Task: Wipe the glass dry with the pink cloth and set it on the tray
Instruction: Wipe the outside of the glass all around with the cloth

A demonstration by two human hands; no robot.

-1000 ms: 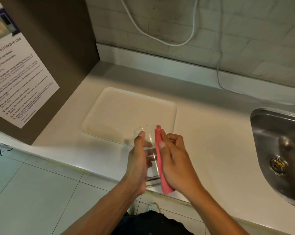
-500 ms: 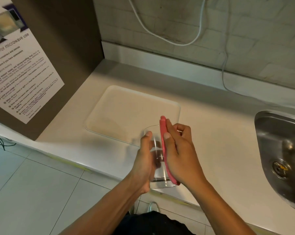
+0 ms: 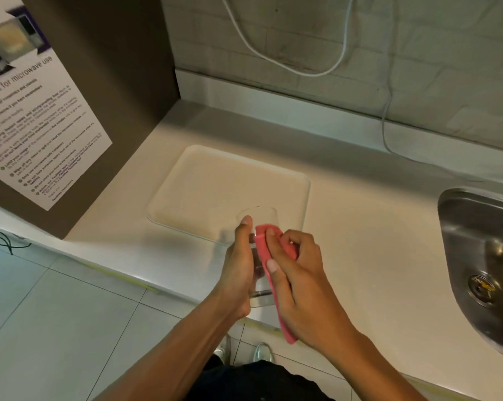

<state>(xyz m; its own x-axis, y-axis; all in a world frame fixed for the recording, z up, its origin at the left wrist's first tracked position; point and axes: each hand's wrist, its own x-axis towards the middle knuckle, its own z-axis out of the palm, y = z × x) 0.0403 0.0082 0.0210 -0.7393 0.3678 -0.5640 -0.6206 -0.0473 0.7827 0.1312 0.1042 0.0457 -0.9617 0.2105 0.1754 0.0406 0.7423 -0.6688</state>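
Fingers of the right hand point(image 3: 298, 273) press the folded pink cloth point(image 3: 263, 250) against the clear cylindrical glass point(image 3: 259, 218); left hand point(image 3: 240, 264) grips its side. Glass upright, held just before the cream rectangular plastic tray point(image 3: 215, 175).

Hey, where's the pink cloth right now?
Low centre of the head view: the pink cloth is pressed by the right hand against the glass, which the left hand holds.
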